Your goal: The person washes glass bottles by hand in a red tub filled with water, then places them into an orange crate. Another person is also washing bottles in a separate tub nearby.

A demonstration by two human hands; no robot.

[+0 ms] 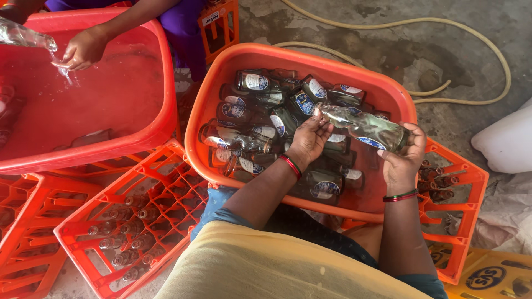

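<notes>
I hold a clear glass bottle (363, 126) sideways over an orange tub (260, 55). My right hand (403, 154) grips its base end. My left hand (309, 138) is at its neck end, fingers curled on the glass. The tub holds water and several labelled bottles (260, 105) lying on their sides beneath my hands.
Another person's hand (83, 49) works over a red tub (111, 99) of water at the upper left, where a bottle (22, 34) is pouring. Orange crates (138, 221) with several upright bottles sit at the lower left; another crate (449, 182) lies right. A hose (443, 55) curls on the concrete floor.
</notes>
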